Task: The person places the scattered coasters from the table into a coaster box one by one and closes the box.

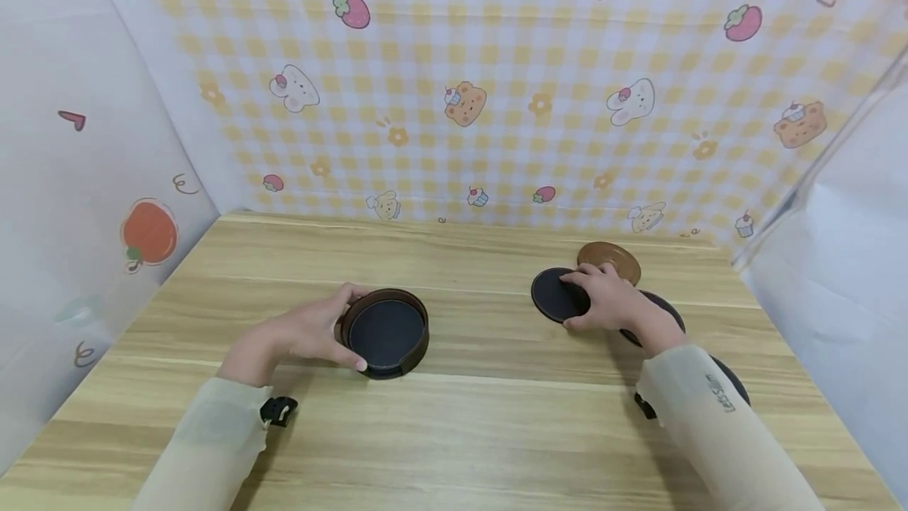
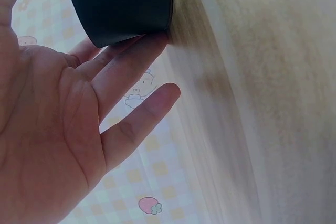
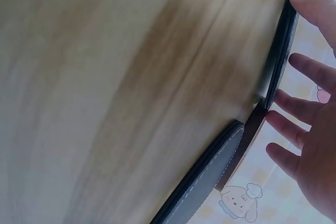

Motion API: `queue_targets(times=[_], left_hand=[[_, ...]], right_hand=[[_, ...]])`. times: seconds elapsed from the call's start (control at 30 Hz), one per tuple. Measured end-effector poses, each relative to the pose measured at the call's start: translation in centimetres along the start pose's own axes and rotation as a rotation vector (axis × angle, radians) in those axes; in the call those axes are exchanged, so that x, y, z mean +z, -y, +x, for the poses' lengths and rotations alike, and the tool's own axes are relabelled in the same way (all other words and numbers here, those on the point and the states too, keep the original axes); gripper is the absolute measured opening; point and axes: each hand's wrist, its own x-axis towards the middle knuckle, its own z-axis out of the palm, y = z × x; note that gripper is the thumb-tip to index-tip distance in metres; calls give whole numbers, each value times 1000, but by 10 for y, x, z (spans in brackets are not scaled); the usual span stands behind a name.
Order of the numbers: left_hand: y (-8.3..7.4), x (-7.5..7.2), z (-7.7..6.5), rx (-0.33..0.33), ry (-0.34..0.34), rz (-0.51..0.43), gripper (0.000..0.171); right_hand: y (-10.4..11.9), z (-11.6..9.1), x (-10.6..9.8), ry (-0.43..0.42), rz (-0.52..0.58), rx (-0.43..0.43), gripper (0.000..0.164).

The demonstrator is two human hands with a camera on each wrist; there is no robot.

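On the left half of the table, my left hand (image 1: 308,330) grips a round, dark brown coaster holder (image 1: 420,349), thumb at its front and fingers round its far side. Inside the holder lies a black disc (image 1: 386,333). In the left wrist view, the fingertips touch the holder's dark side wall (image 2: 123,3) low down near the table. Over on the right, my right hand (image 1: 606,298) pinches a round black coaster (image 1: 553,294) by its edges. The right wrist view shows this coaster (image 3: 284,40) edge-on, close over the wood, with the thumb at one end.
A round brown coaster (image 1: 612,257) lies behind my right hand. Another black coaster (image 1: 667,307) is partly under the right wrist, and a further one (image 1: 734,382) shows beside the sleeve. The wooden table (image 1: 468,440) meets a checked cloth backdrop (image 1: 426,140) at its rear.
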Motion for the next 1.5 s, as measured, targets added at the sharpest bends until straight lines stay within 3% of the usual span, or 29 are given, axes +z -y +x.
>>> queue_targets(times=[0.4, 1.0, 1.5], left_hand=[[1, 0, 1, 13, -1, 2, 105], [1, -1, 1, 12, 2, -7, 105], [2, -1, 1, 19, 1, 12, 105]], right_hand=[[0, -4, 0, -14, 109, -69, 74], [11, 0, 6, -30, 133, -113, 73], [35, 3, 3, -4, 126, -136, 75]])
